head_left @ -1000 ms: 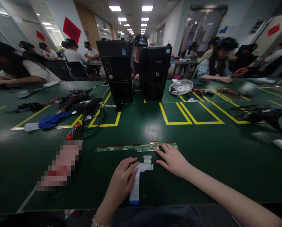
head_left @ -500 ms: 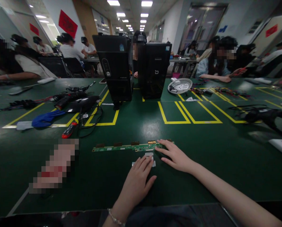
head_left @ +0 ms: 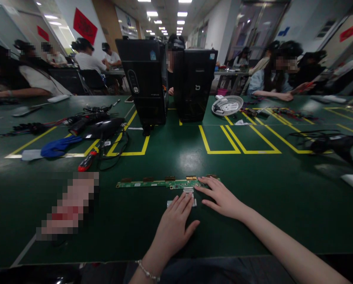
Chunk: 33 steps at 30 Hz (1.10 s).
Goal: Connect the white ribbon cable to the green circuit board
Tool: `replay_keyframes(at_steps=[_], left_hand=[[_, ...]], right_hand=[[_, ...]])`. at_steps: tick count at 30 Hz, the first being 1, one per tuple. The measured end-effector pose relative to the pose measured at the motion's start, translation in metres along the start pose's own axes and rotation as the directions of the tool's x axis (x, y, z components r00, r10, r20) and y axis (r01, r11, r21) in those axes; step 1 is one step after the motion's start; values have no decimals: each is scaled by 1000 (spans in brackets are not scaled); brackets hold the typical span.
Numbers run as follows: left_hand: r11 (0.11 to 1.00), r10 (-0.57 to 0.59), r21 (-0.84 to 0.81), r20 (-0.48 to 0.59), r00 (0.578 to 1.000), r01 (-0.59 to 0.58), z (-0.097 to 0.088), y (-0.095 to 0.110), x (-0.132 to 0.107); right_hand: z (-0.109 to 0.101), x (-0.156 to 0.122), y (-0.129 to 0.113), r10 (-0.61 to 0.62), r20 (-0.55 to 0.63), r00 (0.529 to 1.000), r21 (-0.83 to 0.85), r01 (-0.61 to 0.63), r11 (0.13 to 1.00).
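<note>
A long, narrow green circuit board with several brown-gold tabs along its far edge lies on the table in front of me. From its near side, a short white-silver flat ribbon cable comes toward me. My left hand lies flat over this cable, fingers together and thumb spread, hiding much of it. The fingertips of my right hand rest on the board's right part, with the fingers stretched out and apart. Neither hand is wrapped around anything.
Two black computer towers stand ahead. To the left lie a red-black screwdriver, a blue glove and dark cables. A white basket sits back right; a black cabled device is far right. Co-workers sit around the room.
The view has shifted slightly. Both hands stay in nearly the same place on the board and cable.
</note>
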<state>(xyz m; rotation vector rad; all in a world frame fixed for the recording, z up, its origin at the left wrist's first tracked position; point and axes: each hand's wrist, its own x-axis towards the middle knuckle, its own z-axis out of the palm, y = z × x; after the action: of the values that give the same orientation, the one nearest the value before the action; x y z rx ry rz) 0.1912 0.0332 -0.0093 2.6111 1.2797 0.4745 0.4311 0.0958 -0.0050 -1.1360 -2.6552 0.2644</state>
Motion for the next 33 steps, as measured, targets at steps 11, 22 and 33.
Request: replay_keyframes(at_steps=[11,22,33], left_hand=[[1000,4,3,16,1000,-5,-1,1,0],[1000,-7,21,4,1000,7,3,1,1],[1000,-26,6,-31,999,26,5,2,2]], right_hand=[[1,-1,-2,-11,-23,1000,-14,11,1000],[0,-2,-3,-16,-4,1000,-21,16,1000],[0,-2,-2,-20,-13,1000,-8,19,1000]])
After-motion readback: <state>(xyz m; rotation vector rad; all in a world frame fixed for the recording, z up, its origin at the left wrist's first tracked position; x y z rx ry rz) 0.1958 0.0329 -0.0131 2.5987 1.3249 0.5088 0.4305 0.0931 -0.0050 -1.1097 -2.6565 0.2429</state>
